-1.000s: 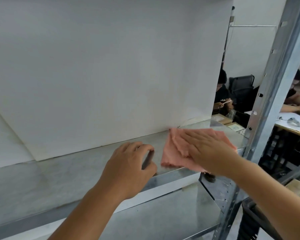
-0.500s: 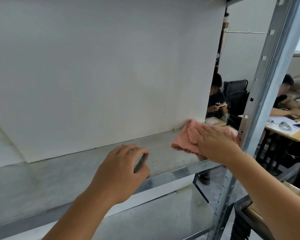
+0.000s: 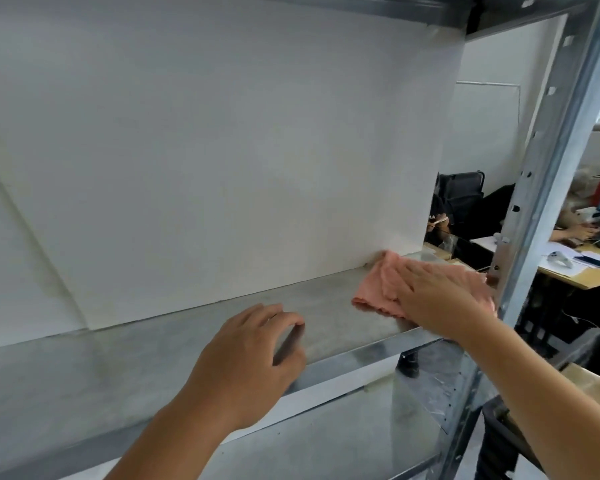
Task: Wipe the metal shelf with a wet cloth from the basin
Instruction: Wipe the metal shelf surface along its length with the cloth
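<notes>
A grey metal shelf (image 3: 125,362) runs across the view with a white board standing along its back. A pink cloth (image 3: 378,289) lies flat at the shelf's right end, in the back corner near the upright post. My right hand (image 3: 440,296) presses flat on the cloth, fingers spread and pointing left. My left hand (image 3: 253,362) rests on the shelf's front edge, fingers curled over the rim with the thumb below. The basin is not in view.
A perforated steel post (image 3: 555,161) rises at the right. A lower shelf (image 3: 326,438) sits underneath. Beyond the rack, people sit at a wooden desk (image 3: 568,275) with papers and a phone. A dark crate (image 3: 596,351) stands at the lower right.
My right hand has slid the cloth toward the shelf's right end and back corner. My left hand has kept its hold on the front edge.
</notes>
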Demonstrator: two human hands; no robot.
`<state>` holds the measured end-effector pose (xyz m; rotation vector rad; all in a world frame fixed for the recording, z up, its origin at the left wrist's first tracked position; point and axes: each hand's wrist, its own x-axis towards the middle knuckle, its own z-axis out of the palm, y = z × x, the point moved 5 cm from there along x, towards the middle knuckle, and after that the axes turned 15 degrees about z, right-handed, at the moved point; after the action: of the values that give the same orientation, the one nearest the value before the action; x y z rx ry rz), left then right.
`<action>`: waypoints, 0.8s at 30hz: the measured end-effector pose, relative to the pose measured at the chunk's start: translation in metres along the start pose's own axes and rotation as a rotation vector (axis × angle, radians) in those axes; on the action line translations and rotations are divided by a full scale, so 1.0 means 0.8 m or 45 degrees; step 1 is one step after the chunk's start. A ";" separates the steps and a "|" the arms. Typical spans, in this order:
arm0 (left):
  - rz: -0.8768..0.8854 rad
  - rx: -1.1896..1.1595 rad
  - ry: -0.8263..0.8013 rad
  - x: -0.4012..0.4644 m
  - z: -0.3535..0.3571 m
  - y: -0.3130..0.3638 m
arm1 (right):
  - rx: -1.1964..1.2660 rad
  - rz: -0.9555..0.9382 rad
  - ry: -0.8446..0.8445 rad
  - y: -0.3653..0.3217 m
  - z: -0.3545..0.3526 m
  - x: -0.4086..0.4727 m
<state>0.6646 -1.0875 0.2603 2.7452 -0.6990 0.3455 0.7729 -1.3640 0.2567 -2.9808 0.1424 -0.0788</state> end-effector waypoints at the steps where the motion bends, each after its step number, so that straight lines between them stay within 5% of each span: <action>1: -0.001 -0.003 -0.002 -0.006 -0.003 -0.005 | -0.060 -0.062 -0.056 -0.023 0.008 -0.022; 5: 0.001 -0.011 -0.009 -0.030 -0.015 -0.026 | -0.262 -0.330 -0.120 -0.091 0.023 -0.098; 12: -0.012 -0.020 0.018 -0.080 -0.038 -0.066 | 0.026 -0.023 0.006 -0.131 0.024 -0.102; 16: -0.029 0.000 0.045 -0.119 -0.055 -0.096 | 0.190 -0.332 0.101 -0.225 0.036 -0.159; 21: -0.097 0.001 0.098 -0.178 -0.084 -0.138 | 0.015 0.076 -0.015 -0.211 0.026 -0.141; 24: -0.155 0.022 0.127 -0.223 -0.105 -0.167 | -0.031 -0.041 -0.010 -0.284 0.038 -0.179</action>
<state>0.5652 -0.8715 0.2565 2.7489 -0.5031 0.4596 0.6525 -1.1221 0.2560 -3.0074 0.0949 -0.0694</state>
